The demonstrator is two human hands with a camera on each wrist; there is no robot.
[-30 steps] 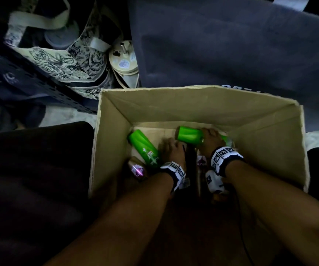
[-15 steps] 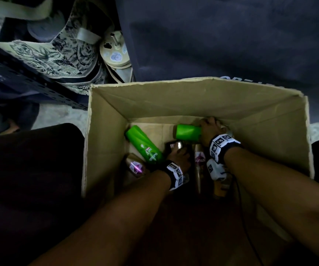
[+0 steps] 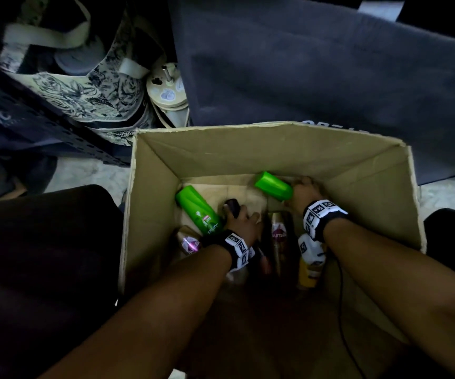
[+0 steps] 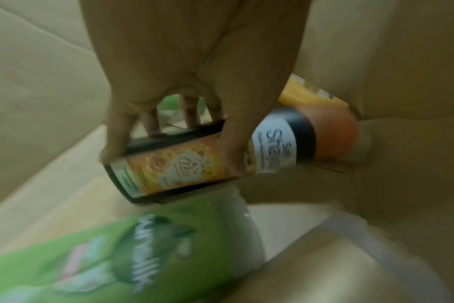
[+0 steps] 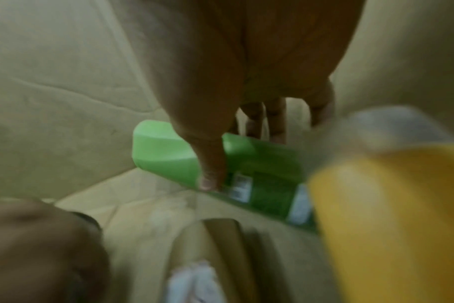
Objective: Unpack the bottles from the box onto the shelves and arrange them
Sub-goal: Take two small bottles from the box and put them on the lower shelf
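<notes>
Both hands reach into an open cardboard box [image 3: 248, 149]. My left hand [image 3: 244, 220] grips a dark bottle with an orange label [image 4: 174, 170], its dark end [image 3: 232, 206] lifted off the box floor. My right hand [image 3: 303, 192] grips a green bottle [image 3: 273, 186] at the back of the box, thumb [image 5: 213, 170] across it near its cap [image 5: 163, 151]. A second green Sunsilk bottle [image 3: 199, 210] lies at the left, also large and blurred in the left wrist view [image 4: 122, 252]. A brown-gold Sunsilk bottle [image 3: 279, 239], a yellow bottle [image 3: 308, 272] and a pink-labelled bottle [image 3: 189, 243] lie on the box floor.
A patterned tote bag [image 3: 84, 97] and a round cream object [image 3: 167, 88] stand behind the box at the left. Dark fabric [image 3: 316, 72] fills the back right. A dark perforated shelf rail [image 3: 43, 127] runs at the left. Dark clothing [image 3: 43, 255] lies left of the box.
My left hand has closed round the dark orange-labelled bottle and raised it. The right hand has tilted the green bottle's cap end upward.
</notes>
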